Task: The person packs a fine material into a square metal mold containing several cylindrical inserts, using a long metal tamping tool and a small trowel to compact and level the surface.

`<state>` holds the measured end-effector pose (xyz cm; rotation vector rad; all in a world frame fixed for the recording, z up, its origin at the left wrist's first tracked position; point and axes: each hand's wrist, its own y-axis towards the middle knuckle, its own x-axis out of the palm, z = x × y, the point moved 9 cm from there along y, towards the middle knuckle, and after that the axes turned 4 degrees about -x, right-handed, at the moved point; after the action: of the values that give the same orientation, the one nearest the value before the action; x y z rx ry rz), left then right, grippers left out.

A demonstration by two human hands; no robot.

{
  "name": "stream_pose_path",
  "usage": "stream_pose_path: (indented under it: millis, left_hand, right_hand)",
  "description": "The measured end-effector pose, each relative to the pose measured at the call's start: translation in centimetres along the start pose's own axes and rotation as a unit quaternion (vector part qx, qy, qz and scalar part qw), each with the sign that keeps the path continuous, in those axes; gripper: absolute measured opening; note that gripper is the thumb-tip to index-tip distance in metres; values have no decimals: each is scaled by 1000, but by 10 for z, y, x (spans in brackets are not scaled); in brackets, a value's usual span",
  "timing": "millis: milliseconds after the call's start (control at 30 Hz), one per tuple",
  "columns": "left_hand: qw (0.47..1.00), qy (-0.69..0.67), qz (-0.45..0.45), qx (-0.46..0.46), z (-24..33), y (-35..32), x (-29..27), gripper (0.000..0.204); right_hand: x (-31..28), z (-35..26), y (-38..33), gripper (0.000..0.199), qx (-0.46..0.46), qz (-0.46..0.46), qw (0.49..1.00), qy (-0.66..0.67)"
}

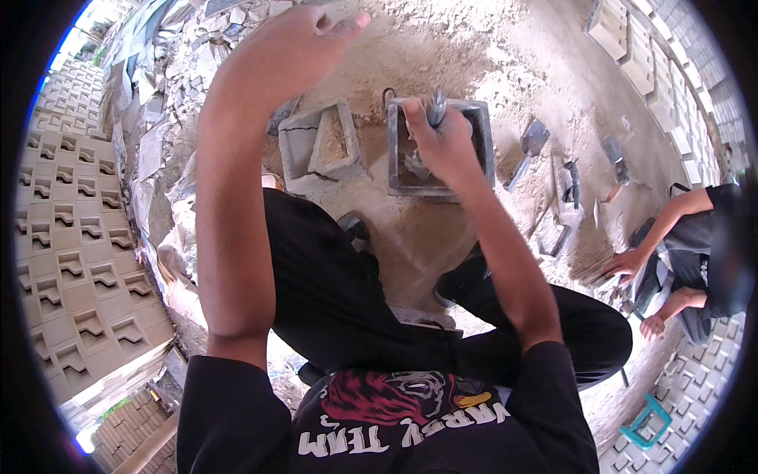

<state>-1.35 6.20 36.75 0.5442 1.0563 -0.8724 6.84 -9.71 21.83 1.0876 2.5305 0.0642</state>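
My right hand [448,152] is closed round a grey tool with a rounded end [437,109]. It is over a dark square box [394,162] on the ground in front of me. A grey piece in the box shows below my fingers; whether it belongs to the tool I cannot tell. My left hand [280,55] is raised at the upper left with a finger stretched out and nothing visible in it. Some of its fingers are hidden. Left of the box lies a cracked grey block-shaped frame [298,154] with sandy material inside.
Right of the box lie a dark-bladed hand tool [534,138] and another tool [614,150]. Patterned blocks [67,237] are stacked at left, with rubble [170,103] beside them. A co-worker's hands [629,265] are low at right, near a teal stool [649,423].
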Motion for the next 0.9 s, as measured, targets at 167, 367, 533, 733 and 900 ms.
stream_pose_path:
  millis: [167, 367, 533, 733, 900]
  left_hand:
    - [999, 4, 21, 38, 16, 5, 21, 73]
    - [1000, -2, 23, 4, 8, -1, 13, 71]
    - [999, 30, 25, 12, 1, 12, 18, 67]
    - [994, 13, -3, 106, 11, 35, 34, 58]
    - [978, -62, -78, 184, 42, 53, 61, 54]
  right_hand:
    - [30, 65, -10, 56, -36, -41, 998, -15]
    - [32, 50, -23, 53, -37, 29, 999, 23]
    - [24, 35, 7, 54, 46, 60, 990, 118]
    - [23, 68, -12, 50, -1, 94, 988, 124]
    - [11, 41, -7, 43, 22, 164, 951, 261]
